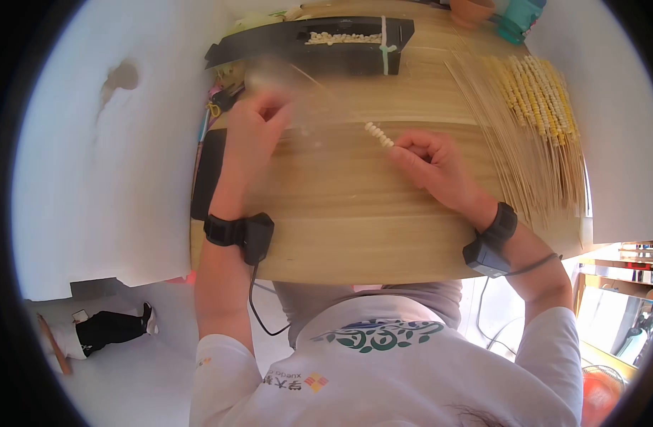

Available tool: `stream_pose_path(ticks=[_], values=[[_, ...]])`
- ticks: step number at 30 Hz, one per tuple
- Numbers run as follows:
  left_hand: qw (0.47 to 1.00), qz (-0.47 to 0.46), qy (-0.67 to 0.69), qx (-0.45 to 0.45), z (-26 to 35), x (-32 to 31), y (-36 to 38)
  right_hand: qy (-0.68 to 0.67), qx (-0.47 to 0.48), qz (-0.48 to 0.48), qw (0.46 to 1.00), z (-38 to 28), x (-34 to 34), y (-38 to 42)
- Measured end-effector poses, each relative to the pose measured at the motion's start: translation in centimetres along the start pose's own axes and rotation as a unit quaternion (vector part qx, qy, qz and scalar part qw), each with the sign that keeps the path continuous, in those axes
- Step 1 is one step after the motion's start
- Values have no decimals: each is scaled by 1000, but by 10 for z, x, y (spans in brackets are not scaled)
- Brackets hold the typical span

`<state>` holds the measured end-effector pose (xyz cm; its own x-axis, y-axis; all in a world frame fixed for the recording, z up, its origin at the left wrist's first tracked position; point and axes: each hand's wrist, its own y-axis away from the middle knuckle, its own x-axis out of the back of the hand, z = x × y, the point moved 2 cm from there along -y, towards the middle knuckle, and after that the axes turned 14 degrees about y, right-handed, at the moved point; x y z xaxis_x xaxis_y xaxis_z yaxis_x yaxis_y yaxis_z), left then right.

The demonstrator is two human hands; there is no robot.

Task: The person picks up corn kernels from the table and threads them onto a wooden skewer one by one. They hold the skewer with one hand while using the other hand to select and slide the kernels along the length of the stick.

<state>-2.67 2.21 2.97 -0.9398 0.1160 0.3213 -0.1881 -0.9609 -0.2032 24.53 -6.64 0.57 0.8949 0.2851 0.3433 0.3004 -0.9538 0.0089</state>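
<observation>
My right hand [437,165] pinches a thin wooden stick [316,82] by the end carrying a short row of small pale bead-like pieces [378,134]. The stick's bare length slants up and left over the table, toward the black box. Left of it, my left hand [259,117] is raised with thumb and fingers drawn together, partly smeared by motion. Whether anything sits between those fingers is hidden. Beyond both hands, a long black box [269,43] holds loose pale pieces [344,38] in its opening, and a light band [385,50] wraps its right end.
At the right lie many thin sticks [501,139], with yellow and white threaded rows [536,96] on several. A brown pot [472,11] and a teal container [520,20] stand at the back right. White walls flank the wooden table [355,235]. Another person's dark-trousered leg [117,331] shows lower left.
</observation>
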Motion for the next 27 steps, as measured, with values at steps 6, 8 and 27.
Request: stream_pose_path(ticks=[6, 8, 27], values=[[981, -159, -81, 79, -6, 7, 1, 12, -8, -2, 1000, -3, 0, 1], [979, -171, -92, 69, 1, 3, 4, 8, -8, -3, 1000, -3, 0, 2], [983, -40, 160, 84, -6, 15, -8, 48, -9, -12, 999, -13, 2, 5]])
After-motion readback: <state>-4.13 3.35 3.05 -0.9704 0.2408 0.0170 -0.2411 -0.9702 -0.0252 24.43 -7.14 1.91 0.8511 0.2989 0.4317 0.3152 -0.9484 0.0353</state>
